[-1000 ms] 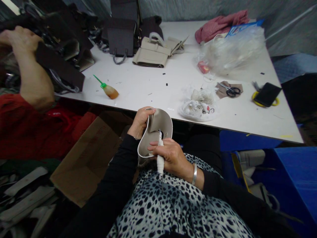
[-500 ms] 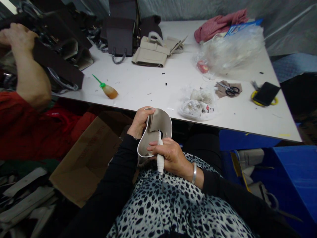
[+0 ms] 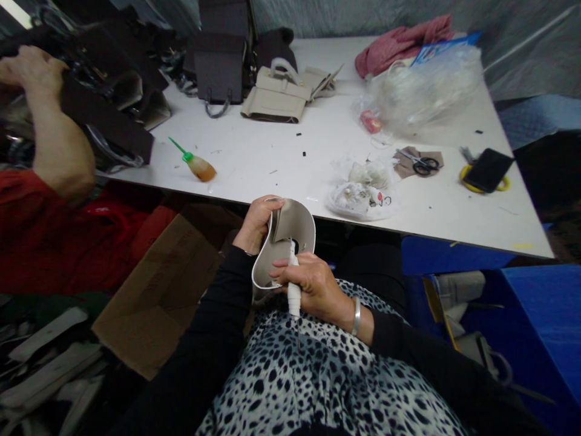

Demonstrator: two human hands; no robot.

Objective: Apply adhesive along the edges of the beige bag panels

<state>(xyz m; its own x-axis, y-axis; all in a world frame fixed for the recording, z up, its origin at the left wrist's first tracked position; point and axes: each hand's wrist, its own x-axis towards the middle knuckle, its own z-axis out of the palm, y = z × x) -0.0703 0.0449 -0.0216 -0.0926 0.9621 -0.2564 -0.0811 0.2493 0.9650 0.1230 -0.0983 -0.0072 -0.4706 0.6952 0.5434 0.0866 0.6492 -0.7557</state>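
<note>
My left hand (image 3: 256,223) is closed on the upper left rim of a beige handbag body (image 3: 303,219), thumb at the inner side. The bag is held over my lap, its open mouth facing me and its wall bent into a curve. My right hand (image 3: 320,287) grips a slim white tool with a wrapped-looking handle (image 3: 294,297). Its narrow tip points up into the bag's opening, and a thin metal rod sticks out of the lower end. The right fingertips lie at the bag's lower rim. What the tip touches inside is too small to tell.
A white table (image 3: 254,157) bears a green-tipped glue bottle (image 3: 200,166), beige bag (image 3: 279,97), plastic bags (image 3: 363,191), black scissors (image 3: 424,165) and yellow tape roll (image 3: 467,178). A cardboard box (image 3: 149,284) and a co-worker's arm (image 3: 59,127) are left; a blue bin (image 3: 535,315) is right.
</note>
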